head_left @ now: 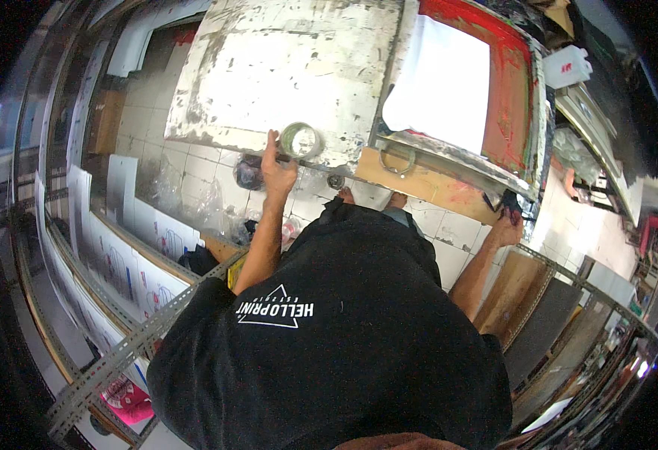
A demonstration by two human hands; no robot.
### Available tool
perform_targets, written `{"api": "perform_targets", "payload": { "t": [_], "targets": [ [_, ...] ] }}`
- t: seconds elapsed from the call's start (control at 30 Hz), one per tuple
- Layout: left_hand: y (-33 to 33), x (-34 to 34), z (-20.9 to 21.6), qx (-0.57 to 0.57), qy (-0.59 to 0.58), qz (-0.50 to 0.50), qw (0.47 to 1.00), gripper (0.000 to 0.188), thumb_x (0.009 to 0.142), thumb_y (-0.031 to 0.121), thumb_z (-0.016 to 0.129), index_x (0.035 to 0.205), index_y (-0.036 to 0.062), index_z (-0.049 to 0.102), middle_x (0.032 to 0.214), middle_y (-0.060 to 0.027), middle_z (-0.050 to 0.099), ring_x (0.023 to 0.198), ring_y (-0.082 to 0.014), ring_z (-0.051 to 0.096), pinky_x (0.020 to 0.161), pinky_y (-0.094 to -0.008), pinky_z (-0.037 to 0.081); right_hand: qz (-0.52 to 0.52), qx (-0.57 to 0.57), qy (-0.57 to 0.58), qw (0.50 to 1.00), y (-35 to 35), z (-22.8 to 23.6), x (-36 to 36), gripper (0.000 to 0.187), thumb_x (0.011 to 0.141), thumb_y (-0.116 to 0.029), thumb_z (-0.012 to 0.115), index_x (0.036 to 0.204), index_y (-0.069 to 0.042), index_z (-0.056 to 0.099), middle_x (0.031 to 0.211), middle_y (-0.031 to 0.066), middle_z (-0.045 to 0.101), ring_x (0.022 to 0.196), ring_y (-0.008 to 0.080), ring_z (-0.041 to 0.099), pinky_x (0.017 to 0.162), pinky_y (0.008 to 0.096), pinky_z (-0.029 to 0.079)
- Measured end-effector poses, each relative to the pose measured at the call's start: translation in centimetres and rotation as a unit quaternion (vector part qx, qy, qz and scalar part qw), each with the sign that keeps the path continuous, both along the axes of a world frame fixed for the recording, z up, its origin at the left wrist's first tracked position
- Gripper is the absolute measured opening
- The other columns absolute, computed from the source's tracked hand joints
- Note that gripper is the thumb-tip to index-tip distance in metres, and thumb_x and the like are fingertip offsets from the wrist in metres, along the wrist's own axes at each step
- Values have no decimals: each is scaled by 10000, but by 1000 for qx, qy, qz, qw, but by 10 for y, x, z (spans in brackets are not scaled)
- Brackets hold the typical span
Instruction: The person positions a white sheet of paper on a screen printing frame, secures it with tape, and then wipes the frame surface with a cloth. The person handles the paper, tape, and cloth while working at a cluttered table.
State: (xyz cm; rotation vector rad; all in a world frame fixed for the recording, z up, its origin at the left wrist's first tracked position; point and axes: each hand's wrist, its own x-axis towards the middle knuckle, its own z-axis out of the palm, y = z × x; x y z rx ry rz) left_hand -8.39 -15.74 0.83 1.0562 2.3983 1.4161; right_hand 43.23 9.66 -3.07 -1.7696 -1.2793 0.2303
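My left hand (278, 171) is at the near edge of a white, paint-spotted table board (269, 82), one finger stretched up and the thumb apart. Right beside these fingers sits a roll of tape (288, 141) on the board; whether they press on it is hard to see. At the lower right corner of a red-edged printing frame (510, 90), my right hand (507, 229) is closed around a small dark object (508, 202) whose kind I cannot make out. A white sheet (445, 82) covers much of the frame's inside.
A tan board (426, 193) with a greyish ring (398, 171) at its edge lies below the frame. Metal racks holding printed white panels (134, 251) stand left; wooden boards (513, 289) lean on the right. A white jug (567, 67) is at the far right.
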Motion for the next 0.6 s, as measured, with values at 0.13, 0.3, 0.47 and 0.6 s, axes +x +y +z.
{"api": "perform_targets", "payload": {
  "t": [0.13,0.3,0.47,0.6],
  "targets": [
    [8,11,23,-10,16,-39,999,832,646,-43,709,1415,18,398,1403,-225,473,1210,-355,531,985,-405,446,28,-32,193,980,0,13,2,281,792,37,705,1063,65,638,938,131,681,818,191,637,707,313,534],
    [13,4,17,-27,162,-82,983,420,599,-8,735,1011,50,681,1422,-235,446,1248,-412,477,1033,-463,395,34,78,63,994,-6,52,-34,379,770,-3,718,1128,57,609,1035,153,653,953,264,610,854,369,506],
    [27,-1,40,2,77,-81,994,221,589,19,765,759,44,626,1408,-242,468,1228,-412,511,1026,-449,407,78,225,-133,962,-5,123,-94,598,696,-137,816,1212,36,568,1177,202,599,1089,350,563,994,444,430],
    [54,2,110,-11,-49,-164,985,268,600,36,791,790,33,602,1380,-224,510,1252,-356,513,1057,-444,386,428,152,-104,885,-19,176,-188,738,649,-223,865,1260,18,529,1307,193,538,1246,350,474,1065,457,351]
  ]
}}
